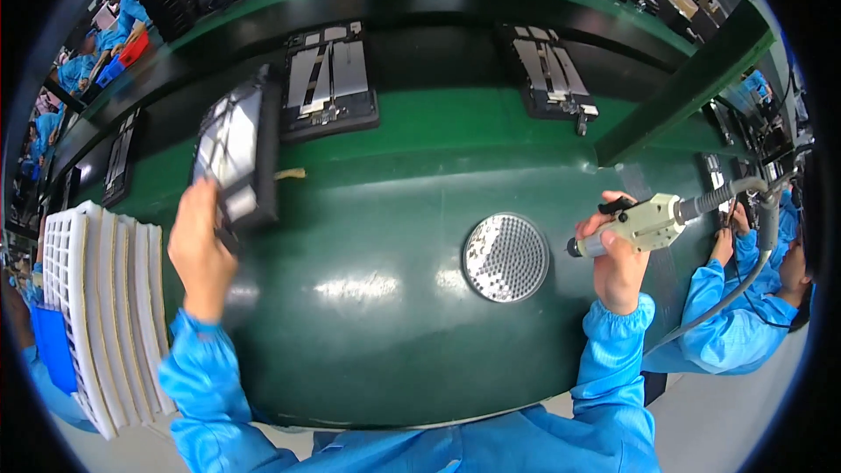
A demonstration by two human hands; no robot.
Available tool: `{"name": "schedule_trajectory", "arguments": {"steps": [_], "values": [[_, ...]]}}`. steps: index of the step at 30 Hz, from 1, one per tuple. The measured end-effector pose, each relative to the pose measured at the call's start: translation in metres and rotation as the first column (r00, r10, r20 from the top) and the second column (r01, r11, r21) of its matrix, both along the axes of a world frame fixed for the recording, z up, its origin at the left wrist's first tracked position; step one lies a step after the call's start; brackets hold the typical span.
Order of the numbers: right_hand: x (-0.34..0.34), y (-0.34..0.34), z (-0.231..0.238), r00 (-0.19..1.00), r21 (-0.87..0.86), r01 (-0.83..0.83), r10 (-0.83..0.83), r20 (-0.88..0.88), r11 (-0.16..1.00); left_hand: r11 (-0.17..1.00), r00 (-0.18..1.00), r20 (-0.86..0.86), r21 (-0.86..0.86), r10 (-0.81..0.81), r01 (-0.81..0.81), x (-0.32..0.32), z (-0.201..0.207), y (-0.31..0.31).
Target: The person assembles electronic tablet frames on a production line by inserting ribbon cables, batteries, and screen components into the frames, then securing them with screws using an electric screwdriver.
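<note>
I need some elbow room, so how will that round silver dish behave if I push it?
The round dish would probably slide easily, since the green table looks glossy. Lying flat and wide, it seems unlikely to tip or roll. Its silvery surface suggests something stiff, perhaps metal.

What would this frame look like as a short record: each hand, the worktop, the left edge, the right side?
Left hand: grips a black-framed unit with silvery panels, tilted, slightly blurred
Right hand: holds a pale green power tool, black nose pointing left
Worktop: green table; round metal dish between the hands, nearer the right
Farther back: left similar unit; right similar unit
Left edge: stacked white panels
Right side: co-worker in blue
</note>
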State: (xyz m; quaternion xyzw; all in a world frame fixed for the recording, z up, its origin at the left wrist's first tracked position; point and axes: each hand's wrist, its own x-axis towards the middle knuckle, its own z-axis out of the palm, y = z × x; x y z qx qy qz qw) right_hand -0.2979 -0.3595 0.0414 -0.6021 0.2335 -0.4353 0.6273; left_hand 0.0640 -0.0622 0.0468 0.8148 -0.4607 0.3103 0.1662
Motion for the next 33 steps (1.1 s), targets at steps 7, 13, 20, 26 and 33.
{"name": "schedule_trajectory", "arguments": {"steps": [7,13,20,26,33], "values": [[0.006,0.012,-0.005,0.996,-0.018,-0.088,0.088,0.016,0.996,0.947,0.996,-0.013,0.308,-0.093,0.093,-0.165,-0.014,0.003],[0.011,0.018,-0.005,0.995,0.006,-0.1,0.1,0.025,0.995,0.823,0.895,-0.397,0.427,-0.201,0.374,-0.178,0.006,-0.011],[0.008,0.036,-0.008,0.993,-0.07,-0.119,0.12,0.011,0.99,0.48,0.537,-0.366,0.24,-0.76,0.844,-0.175,-0.019,-0.025],[0.02,0.058,-0.008,0.96,-0.143,-0.209,0.231,0.158,0.967,0.392,0.434,-0.359,0.187,-0.826,0.901,-0.171,-0.038,-0.037],[0.052,0.07,-0.007,0.982,-0.144,-0.177,0.184,0.038,0.974,0.548,0.487,-0.376,-0.069,-0.788,0.833,-0.171,-0.05,-0.043]]}}
